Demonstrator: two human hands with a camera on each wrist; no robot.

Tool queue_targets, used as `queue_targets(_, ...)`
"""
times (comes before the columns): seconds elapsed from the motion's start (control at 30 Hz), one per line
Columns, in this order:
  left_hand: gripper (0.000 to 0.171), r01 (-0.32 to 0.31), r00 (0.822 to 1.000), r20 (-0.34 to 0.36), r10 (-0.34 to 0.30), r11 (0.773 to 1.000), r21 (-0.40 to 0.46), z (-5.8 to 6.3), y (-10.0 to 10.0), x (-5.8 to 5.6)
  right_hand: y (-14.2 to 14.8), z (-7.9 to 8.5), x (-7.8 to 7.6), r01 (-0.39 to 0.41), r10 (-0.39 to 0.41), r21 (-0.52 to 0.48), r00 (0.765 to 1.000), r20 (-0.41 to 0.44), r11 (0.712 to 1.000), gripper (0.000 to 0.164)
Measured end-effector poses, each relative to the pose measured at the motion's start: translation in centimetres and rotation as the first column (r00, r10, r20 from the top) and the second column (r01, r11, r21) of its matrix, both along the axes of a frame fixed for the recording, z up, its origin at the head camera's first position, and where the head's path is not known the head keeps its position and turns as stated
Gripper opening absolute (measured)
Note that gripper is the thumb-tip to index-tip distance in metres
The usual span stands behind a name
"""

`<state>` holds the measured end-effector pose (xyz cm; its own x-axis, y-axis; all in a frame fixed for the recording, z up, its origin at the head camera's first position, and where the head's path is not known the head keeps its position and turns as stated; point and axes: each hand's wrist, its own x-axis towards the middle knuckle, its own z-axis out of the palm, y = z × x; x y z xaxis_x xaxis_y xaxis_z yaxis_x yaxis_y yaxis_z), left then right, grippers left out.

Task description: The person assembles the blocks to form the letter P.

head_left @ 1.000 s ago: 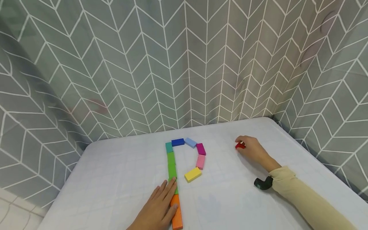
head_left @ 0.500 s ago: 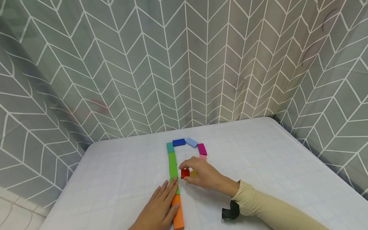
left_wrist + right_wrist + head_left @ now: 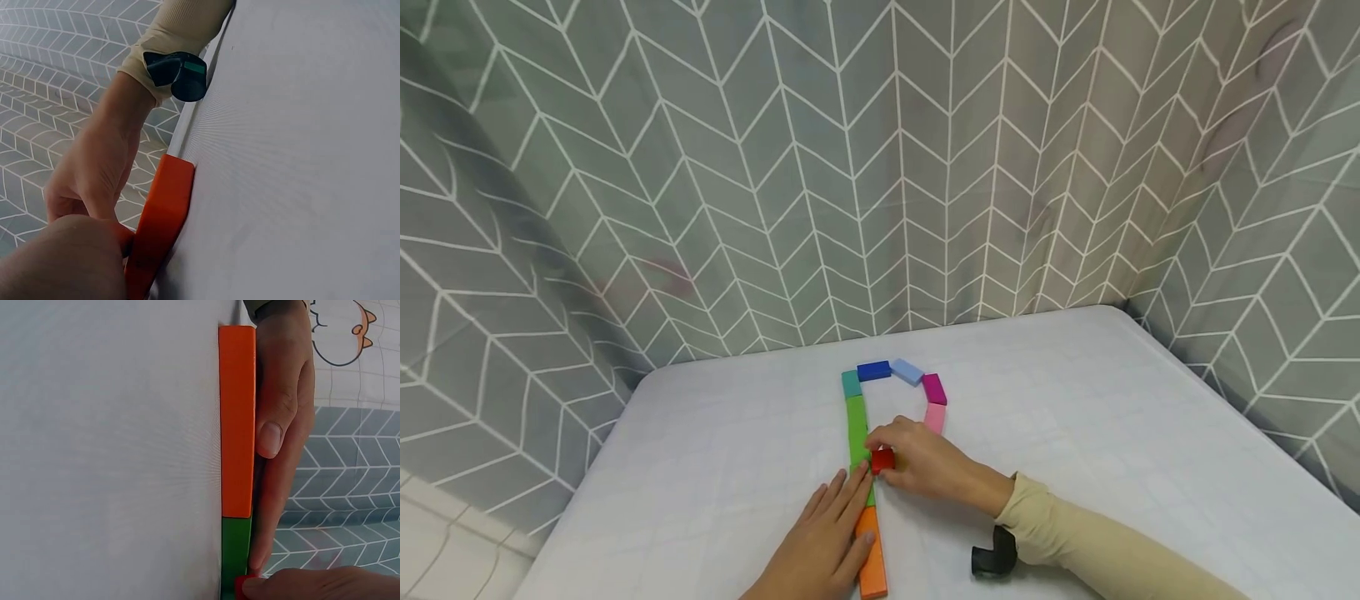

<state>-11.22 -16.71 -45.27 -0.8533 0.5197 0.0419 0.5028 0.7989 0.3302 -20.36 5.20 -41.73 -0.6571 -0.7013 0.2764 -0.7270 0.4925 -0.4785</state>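
Note:
My right hand (image 3: 928, 460) pinches a small red block (image 3: 882, 461) between thumb and fingers, right beside the column of blocks. My left hand (image 3: 820, 537) rests with straight fingers on the lower green block and along the orange block (image 3: 872, 571). Above those fingers, a longer green stretch (image 3: 857, 425) leads up to a teal block (image 3: 852, 383). From there a dark blue block (image 3: 874, 371), a light blue block (image 3: 907, 372), a magenta block (image 3: 934, 389) and a pink block (image 3: 935, 418) curve round. The right hand hides the yellow block almost wholly.
A white cloth (image 3: 715, 467) covers the table under the blocks. Grey curtains (image 3: 880, 167) with white zigzag lines hang behind and at both sides. A black wrist camera (image 3: 995, 557) sticks out below the right sleeve (image 3: 1090, 533).
My right hand has carried the red block from the far right to the green column, lately a little lower and closer. The left hand stays in place on the blocks.

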Motion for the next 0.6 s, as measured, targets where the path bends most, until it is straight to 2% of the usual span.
queue_targets(0.33, 0.070, 0.010, 0.999, -0.036, -0.009, 1.000, 0.006, -0.37, -0.02, 0.09, -0.12, -0.51, -0.06, -0.045, 0.045, 0.007, 0.999, -0.001, 0.999, 0.033)
queue_targets(0.47, 0.071, 0.012, 1.000, -0.026, -0.012, 1.000, 0.006, 0.11, 0.14, 0.12, 0.22, -0.70, -0.10, -0.074, 0.074, -0.015, 0.997, -0.007, 0.997, 0.034)
queue_targets(0.6, 0.072, 0.002, 1.000, 0.001, -0.002, 1.000, 0.002, 0.35, 0.23, 0.09, 0.52, -0.89, -0.21, -0.063, 0.063, -0.017, 0.998, -0.020, 0.998, 0.035)
